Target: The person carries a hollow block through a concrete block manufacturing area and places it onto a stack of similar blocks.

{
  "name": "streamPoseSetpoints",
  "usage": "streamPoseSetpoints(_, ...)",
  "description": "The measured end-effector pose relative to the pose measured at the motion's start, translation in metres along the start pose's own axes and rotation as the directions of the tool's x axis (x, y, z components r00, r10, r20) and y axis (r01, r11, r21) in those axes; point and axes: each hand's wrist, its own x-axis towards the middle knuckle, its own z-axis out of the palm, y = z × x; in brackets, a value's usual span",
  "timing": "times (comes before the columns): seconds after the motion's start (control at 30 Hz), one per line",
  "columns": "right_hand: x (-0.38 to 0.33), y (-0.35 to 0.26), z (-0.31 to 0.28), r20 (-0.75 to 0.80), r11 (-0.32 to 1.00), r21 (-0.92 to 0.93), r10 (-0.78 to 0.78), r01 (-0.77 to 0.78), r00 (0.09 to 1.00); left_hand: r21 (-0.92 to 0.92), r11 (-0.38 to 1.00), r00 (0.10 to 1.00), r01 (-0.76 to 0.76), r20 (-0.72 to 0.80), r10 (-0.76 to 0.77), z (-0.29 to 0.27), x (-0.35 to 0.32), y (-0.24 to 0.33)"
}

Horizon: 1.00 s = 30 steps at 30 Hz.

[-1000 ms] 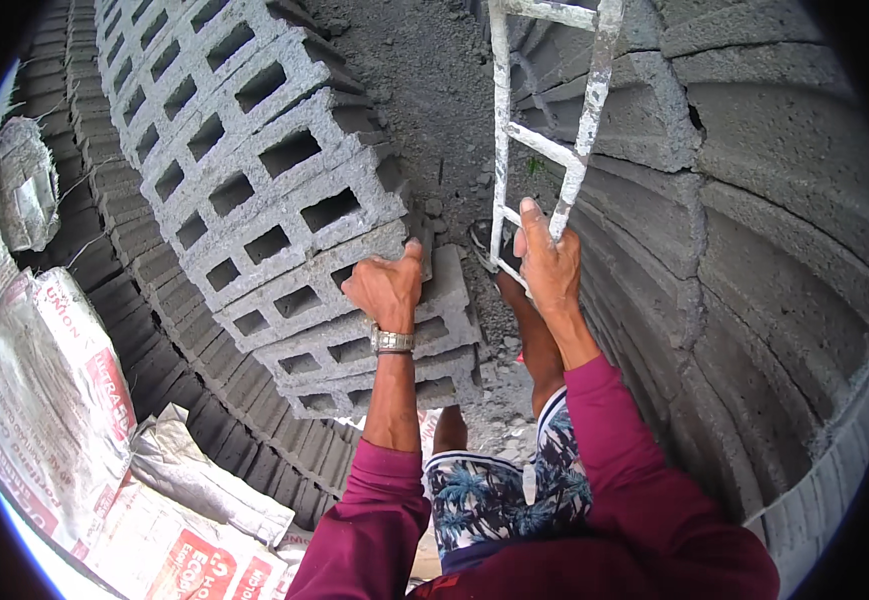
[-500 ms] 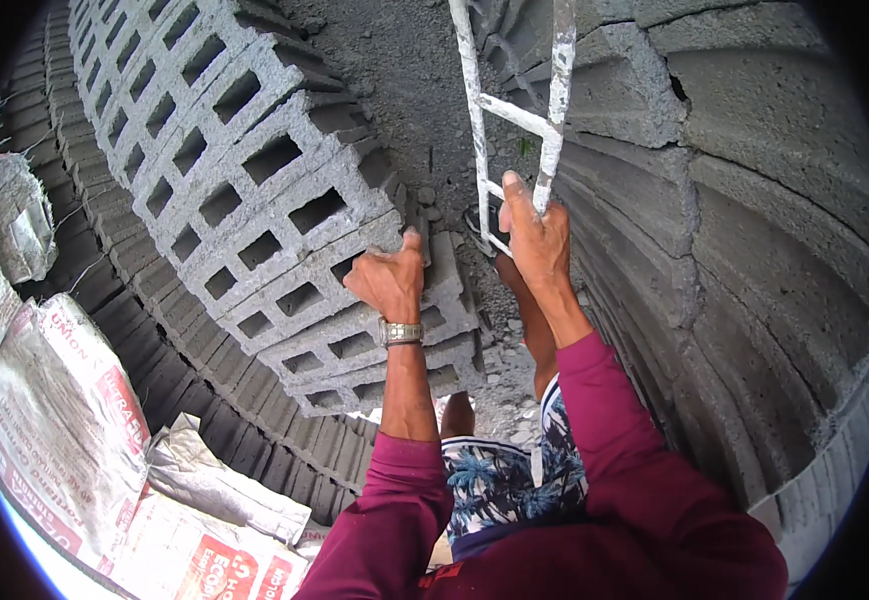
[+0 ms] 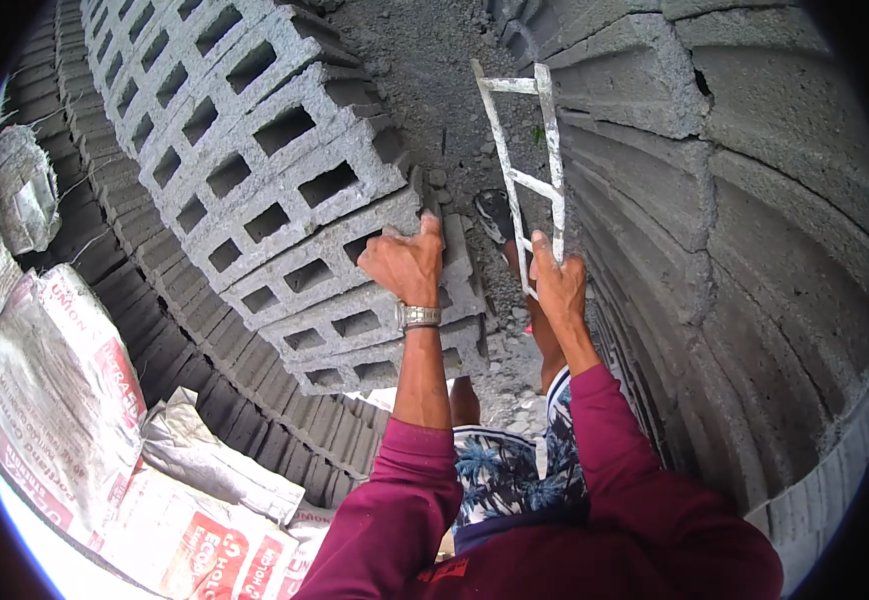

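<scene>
My left hand [image 3: 404, 265], with a metal watch on its wrist, is closed on the edge of a grey concrete hollow block [image 3: 332, 262]. Its fingertips go out of sight at the block's hole, and the thumb lies along the end. This block is part of a tall stack, lying with its holes toward me. To the right, my right hand [image 3: 561, 285] grips the lower part of a narrow ladder-shaped frame [image 3: 537, 185] with chipped white paint. The frame points away from me over the gap between the stacks, several crossbars showing.
Another high wall of concrete blocks [image 3: 784, 240] rises close on my right. Between the stacks runs a gravel path [image 3: 424, 90], where my shoe [image 3: 492, 215] shows. More blocks [image 3: 169, 330] stand in a row on the left, beside crumpled paper sacks [image 3: 59, 390].
My right hand has come lower in the picture with the frame, whose far end now shows. My left hand keeps its hold on the same block.
</scene>
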Motion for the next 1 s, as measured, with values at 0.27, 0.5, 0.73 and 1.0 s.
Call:
streamPoseSetpoints(0.27,0.000,0.016,0.004,0.019,0.989,-0.135,0.062,-0.059,0.998,0.048,0.993,0.994,-0.105,0.014,0.105,-0.001,-0.001,-0.008)
streamPoseSetpoints(0.5,-0.007,0.001,0.007,0.054,0.968,-0.231,-0.083,0.093,0.995,-0.002,0.996,0.995,-0.091,0.045,0.091,-0.009,-0.004,-0.007)
streamPoseSetpoints(0.73,-0.006,-0.005,0.012,0.042,0.973,-0.200,-0.105,0.111,0.994,0.003,0.999,0.999,-0.037,0.023,0.037,-0.018,-0.003,0.003)
streamPoseSetpoints(1.0,-0.015,0.006,0.004,0.065,0.985,-0.171,0.006,0.005,0.998,0.020,0.999,1.000,-0.029,-0.002,0.029,-0.010,-0.007,0.005)
